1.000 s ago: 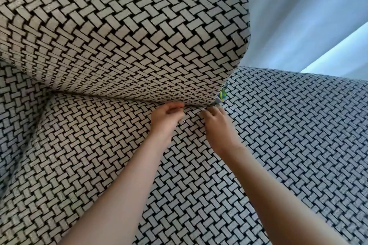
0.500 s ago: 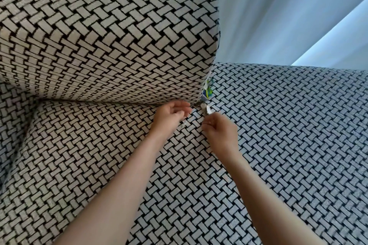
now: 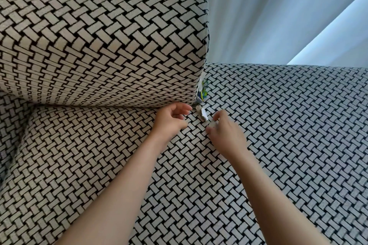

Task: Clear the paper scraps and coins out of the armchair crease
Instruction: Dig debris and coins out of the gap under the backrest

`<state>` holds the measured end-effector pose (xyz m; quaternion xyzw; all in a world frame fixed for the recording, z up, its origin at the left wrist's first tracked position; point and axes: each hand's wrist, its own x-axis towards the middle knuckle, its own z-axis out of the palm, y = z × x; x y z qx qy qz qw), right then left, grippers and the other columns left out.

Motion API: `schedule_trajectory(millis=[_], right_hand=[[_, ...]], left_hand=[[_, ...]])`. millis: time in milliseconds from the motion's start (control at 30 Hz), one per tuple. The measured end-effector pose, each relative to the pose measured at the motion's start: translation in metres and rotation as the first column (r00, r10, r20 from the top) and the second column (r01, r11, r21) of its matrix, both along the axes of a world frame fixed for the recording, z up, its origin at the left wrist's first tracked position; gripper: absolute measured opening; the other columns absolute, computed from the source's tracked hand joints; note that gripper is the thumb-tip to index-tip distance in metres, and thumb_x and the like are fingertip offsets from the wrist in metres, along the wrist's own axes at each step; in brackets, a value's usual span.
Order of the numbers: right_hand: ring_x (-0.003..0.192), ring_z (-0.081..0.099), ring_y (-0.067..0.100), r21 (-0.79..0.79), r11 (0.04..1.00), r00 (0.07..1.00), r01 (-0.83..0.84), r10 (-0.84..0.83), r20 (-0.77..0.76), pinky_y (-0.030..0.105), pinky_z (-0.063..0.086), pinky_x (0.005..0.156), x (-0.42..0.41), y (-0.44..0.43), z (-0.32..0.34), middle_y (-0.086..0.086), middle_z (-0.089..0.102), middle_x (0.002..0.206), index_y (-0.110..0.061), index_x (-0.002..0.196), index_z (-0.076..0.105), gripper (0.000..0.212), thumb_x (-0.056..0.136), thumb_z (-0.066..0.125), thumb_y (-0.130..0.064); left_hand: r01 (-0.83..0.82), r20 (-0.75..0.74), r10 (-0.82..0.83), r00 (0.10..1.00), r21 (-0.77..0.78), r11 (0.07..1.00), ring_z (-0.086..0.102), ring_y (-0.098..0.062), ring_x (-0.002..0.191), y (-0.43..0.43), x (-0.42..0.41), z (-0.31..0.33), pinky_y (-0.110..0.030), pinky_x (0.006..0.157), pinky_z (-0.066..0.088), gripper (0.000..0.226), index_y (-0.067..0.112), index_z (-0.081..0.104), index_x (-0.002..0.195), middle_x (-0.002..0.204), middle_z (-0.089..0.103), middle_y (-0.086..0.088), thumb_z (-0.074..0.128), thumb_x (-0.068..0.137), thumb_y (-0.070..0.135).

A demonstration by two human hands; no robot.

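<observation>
A home: woven-pattern armchair (image 3: 99,45) beside pale curtains (image 3: 268,16).

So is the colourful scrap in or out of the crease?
In: the colourful scrap is wedged between the big cushion and the adjoining panel, only its edge showing.

Paper scrap (image 3: 202,115) sits between the cushion's (image 3: 99,45) corner and the right hand (image 3: 227,135).

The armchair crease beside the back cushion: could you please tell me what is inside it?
A green, blue and yellow scrap is wedged there, and a white paper scrap lies at its foot. Anything deeper, coins included, is hidden by the back cushion.
</observation>
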<state>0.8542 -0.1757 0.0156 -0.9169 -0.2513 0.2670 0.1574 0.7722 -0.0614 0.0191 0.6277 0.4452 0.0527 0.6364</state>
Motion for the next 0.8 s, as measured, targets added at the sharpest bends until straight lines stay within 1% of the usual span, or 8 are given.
schedule_trajectory(millis=[133, 200, 300, 367, 433, 533, 700, 800], right_hand=[[0.074, 0.047, 0.017, -0.071, 0.994, 0.997, -0.077, 0.078, 0.016, 0.030, 0.038, 0.062, 0.002, 0.004, 0.001, -0.010, 0.043, 0.069, -0.012, 0.098, 0.048, 0.017, 0.096, 0.042, -0.027], [0.068, 0.047, 0.015, 0.078, 0.997, 0.983, 0.024, -0.009, -0.184, 0.029, 0.039, 0.061, 0.004, 0.006, 0.003, -0.006, 0.047, 0.070, -0.013, 0.092, 0.052, 0.022, 0.097, 0.040, -0.031], [0.051, 0.037, 0.007, 0.273, 0.934, 0.859, 0.232, -0.065, -0.508, 0.019, 0.031, 0.048, 0.003, 0.015, 0.017, -0.008, 0.045, 0.063, -0.018, 0.080, 0.054, 0.017, 0.094, 0.046, -0.023], [0.051, 0.040, 0.005, 0.302, 0.947, 0.884, 0.111, 0.045, -0.465, 0.012, 0.033, 0.044, -0.001, 0.022, 0.029, -0.011, 0.048, 0.065, -0.015, 0.091, 0.060, 0.012, 0.091, 0.049, -0.014], [0.066, 0.050, 0.009, 0.230, 0.961, 0.939, -0.152, 0.213, -0.270, 0.013, 0.043, 0.056, -0.004, 0.031, 0.037, -0.008, 0.053, 0.076, -0.011, 0.096, 0.064, 0.020, 0.086, 0.048, -0.008], [0.083, 0.061, 0.018, 0.101, 0.949, 0.942, -0.299, 0.311, -0.127, 0.028, 0.053, 0.073, -0.006, 0.037, 0.046, 0.004, 0.066, 0.083, -0.008, 0.089, 0.069, 0.023, 0.077, 0.050, -0.005], [0.074, 0.070, 0.026, 0.288, 0.927, 0.880, 0.242, -0.084, -0.468, 0.042, 0.058, 0.074, 0.006, 0.038, 0.041, 0.015, 0.072, 0.078, -0.007, 0.083, 0.072, 0.019, 0.075, 0.056, 0.000], [0.067, 0.068, 0.025, 0.358, 0.861, 0.914, 0.360, -0.248, -0.322, 0.041, 0.058, 0.071, 0.013, 0.046, 0.026, 0.008, 0.069, 0.077, -0.011, 0.085, 0.071, 0.018, 0.080, 0.054, -0.005]], left_hand=[[0.011, -0.013, -0.010, 1.000, 0.049, 0.999, 0.052, -0.002, 0.075, -0.004, 0.005, 0.000, -0.008, 0.064, 0.046, 0.034, 0.024, 0.060, 0.079, 0.082, 0.056, 0.009, 0.052, 0.081, -0.009], [-0.059, 0.007, 0.059, 0.998, -0.011, 0.998, 0.054, -0.003, 0.073, -0.007, 0.008, 0.000, -0.013, 0.069, 0.048, 0.027, 0.022, 0.060, 0.078, 0.078, 0.058, 0.008, 0.053, 0.085, -0.002], [-0.205, 0.075, 0.227, 0.971, -0.225, 0.953, 0.059, -0.008, 0.067, -0.013, 0.015, 0.001, -0.015, 0.062, 0.053, 0.020, 0.016, 0.060, 0.078, 0.070, 0.063, 0.003, 0.050, 0.089, 0.003], [-0.246, 0.087, 0.321, 0.943, -0.469, 0.848, 0.063, -0.011, 0.068, -0.016, 0.017, 0.000, -0.017, 0.059, 0.055, 0.020, 0.011, 0.061, 0.086, 0.072, 0.067, 0.000, 0.043, 0.095, 0.014], [-0.215, 0.074, 0.347, 0.935, -0.661, 0.719, 0.066, -0.012, 0.071, -0.019, 0.017, 0.000, -0.021, 0.060, 0.053, 0.031, 0.009, 0.062, 0.092, 0.079, 0.068, -0.005, 0.036, 0.096, 0.026], [-0.246, 0.048, 0.369, 0.928, -0.665, 0.705, 0.061, -0.007, 0.053, -0.023, 0.018, -0.001, -0.016, 0.046, 0.047, 0.029, 0.009, 0.060, 0.077, 0.062, 0.062, -0.002, 0.038, 0.092, 0.021], [-0.346, -0.002, 0.491, 0.871, -0.712, 0.611, 0.053, -0.004, 0.033, -0.019, 0.020, 0.008, -0.012, 0.036, 0.045, 0.032, 0.006, 0.054, 0.068, 0.040, 0.057, 0.002, 0.037, 0.095, 0.012], [-0.433, -0.084, 0.560, 0.824, -0.730, 0.528, 0.057, -0.007, 0.043, -0.013, 0.015, 0.005, -0.013, 0.042, 0.050, 0.031, 0.006, 0.054, 0.065, 0.049, 0.059, -0.002, 0.043, 0.093, 0.014]])
